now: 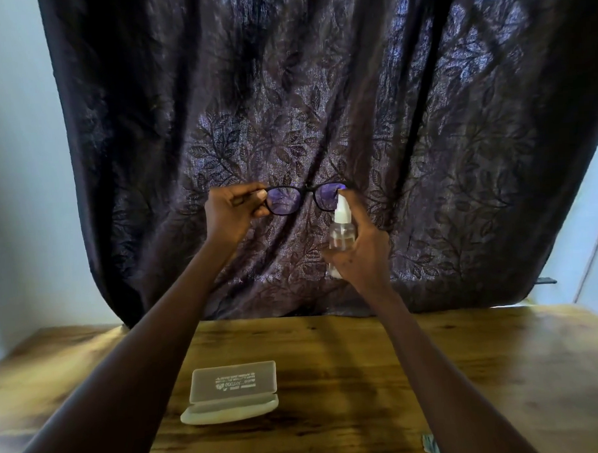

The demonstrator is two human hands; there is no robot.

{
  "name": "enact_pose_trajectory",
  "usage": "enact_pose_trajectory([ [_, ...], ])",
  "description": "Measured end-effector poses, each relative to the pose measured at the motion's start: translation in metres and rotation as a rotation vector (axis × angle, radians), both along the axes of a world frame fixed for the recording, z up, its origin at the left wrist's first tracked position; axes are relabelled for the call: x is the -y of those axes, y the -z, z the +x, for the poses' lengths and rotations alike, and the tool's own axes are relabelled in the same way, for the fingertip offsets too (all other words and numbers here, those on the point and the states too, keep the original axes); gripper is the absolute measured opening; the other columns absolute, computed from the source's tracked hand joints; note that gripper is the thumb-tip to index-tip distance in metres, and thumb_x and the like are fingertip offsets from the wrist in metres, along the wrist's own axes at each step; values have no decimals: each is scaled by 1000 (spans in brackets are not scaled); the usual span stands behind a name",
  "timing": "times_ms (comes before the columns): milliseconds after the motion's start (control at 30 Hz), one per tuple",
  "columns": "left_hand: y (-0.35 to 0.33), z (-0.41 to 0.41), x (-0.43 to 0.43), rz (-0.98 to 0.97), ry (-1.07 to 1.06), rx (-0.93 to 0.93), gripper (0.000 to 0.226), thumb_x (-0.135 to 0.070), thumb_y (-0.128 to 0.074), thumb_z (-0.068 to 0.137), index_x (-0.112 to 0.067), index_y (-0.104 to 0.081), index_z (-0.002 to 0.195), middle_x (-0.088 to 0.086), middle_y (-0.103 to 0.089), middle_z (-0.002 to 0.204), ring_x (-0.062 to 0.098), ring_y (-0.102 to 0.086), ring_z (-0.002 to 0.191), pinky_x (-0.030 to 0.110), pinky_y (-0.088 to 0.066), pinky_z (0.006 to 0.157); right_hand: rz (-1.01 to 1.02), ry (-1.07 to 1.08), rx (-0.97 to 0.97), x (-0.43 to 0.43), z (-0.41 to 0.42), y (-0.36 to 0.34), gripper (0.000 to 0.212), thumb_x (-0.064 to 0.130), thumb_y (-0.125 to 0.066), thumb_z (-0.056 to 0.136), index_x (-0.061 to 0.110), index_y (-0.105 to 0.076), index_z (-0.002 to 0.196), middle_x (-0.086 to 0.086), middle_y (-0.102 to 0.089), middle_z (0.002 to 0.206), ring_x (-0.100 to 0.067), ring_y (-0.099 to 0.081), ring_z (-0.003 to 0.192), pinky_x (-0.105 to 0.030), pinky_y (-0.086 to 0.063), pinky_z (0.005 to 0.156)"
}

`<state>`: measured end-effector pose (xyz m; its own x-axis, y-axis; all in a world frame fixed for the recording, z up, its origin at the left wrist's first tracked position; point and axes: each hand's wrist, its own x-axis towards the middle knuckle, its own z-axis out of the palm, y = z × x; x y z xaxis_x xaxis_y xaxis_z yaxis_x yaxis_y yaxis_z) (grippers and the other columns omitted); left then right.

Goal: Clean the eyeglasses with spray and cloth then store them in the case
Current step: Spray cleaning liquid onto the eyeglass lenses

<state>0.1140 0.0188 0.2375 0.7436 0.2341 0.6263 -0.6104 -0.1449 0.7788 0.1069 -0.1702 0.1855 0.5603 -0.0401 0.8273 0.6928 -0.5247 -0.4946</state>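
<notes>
Both hands are raised in front of the dark leaf-pattern curtain [284, 90], above the far edge of the tabletop [468, 373]. The left hand [233, 212] pinches the left end of the black eyeglasses [286, 201] with curled fingers and holds them level. The right hand [363, 251] is wrapped around a clear spray bottle [341, 231], upright, and its white nozzle is just beside the right lens. The pale case [233, 390] lies open on the near tabletop, between the two forearms.
</notes>
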Motion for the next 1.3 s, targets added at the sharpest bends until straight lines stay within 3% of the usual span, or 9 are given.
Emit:
enact_pose_trajectory([
  [100,1,-2,0,12,-3,7,26,5,-58,82,13,-57,106,8,-64,77,-1,-58,44,11,-52,54,-8,7,17,2,0,0,91,-10,-77,58,11,-38,138,-4,-67,83,-9,-61,58,1,-42,47],
  [267,2,0,-2,13,-6,-8,25,5,-59,81,12,-58,105,-15,-65,49,-1,-57,44,11,-52,54,-8,-3,53,3,1,2,86,-12,-74,57,10,-43,134,-6,-69,85,-6,-59,57,3,-40,48],
  [467,2,-2,-1,35,-11,15,25,4,-58,82,13,-58,106,1,-63,64,-1,-57,44,10,-50,53,67,-55,48,7,1,8,90,-7,-78,60,9,-36,138,-1,-65,81,-10,-63,58,-7,-47,48],
  [633,8,1,-6,44,-7,6,26,2,-59,82,10,-58,106,-17,-65,49,-2,-58,46,12,-52,56,120,-39,-6,37,1,48,91,-9,-81,56,-2,-35,134,22,-52,90,17,-58,71,2,-42,54],
  [767,12,3,-7,58,-11,12,26,2,-59,82,9,-58,107,-19,-64,49,-2,-58,45,12,-52,55,93,19,-195,73,-5,104,96,-10,-80,56,9,-30,136,5,-57,83,-9,-59,66,-17,-48,56],
  [833,14,4,-4,57,-6,14,26,1,-59,83,9,-58,107,-19,-64,48,-3,-57,45,11,-52,56,82,40,-264,89,-9,131,95,-10,-79,57,9,-30,135,6,-56,80,-19,-58,67,-20,-47,56],
  [1033,17,5,1,51,15,13,25,0,-59,83,11,-58,106,-18,-64,48,-3,-56,45,12,-50,55,79,96,-419,111,-23,188,95,-6,-80,59,9,-26,137,-3,-60,81,-18,-59,65,-18,-46,55],
  [1167,16,4,2,60,23,8,27,-1,-58,84,11,-57,108,-19,-64,48,-2,-56,45,11,-48,54,78,130,-473,115,-27,203,94,-3,-81,59,7,-27,136,-2,-59,75,-20,-58,62,-31,-49,54],
  [1300,14,1,0,67,18,9,26,2,-56,85,13,-55,108,-18,-63,47,-2,-56,43,12,-50,55,56,167,-486,116,-26,210,93,-3,-81,59,6,-28,134,0,-59,71,-19,-57,58,-31,-47,50],
])
